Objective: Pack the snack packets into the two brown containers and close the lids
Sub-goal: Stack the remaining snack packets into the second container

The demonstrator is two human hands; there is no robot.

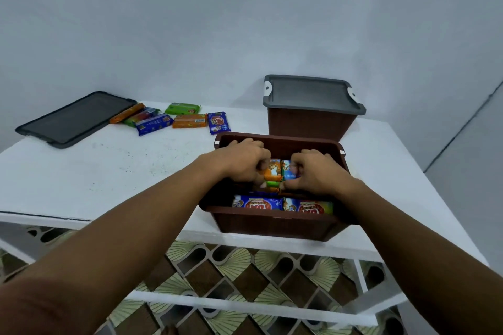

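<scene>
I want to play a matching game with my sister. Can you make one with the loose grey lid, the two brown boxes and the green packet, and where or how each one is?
Things
1. loose grey lid
2. back container
3. front container
4. green packet

Places or states
A. open; the left hand grips an orange packet and the right hand a blue packet inside it
B. lies flat at the table's far left
C. shut under a fitted lid
D. on the table among other loose packets

Pairs: 1-B, 2-C, 3-A, 4-D
</scene>
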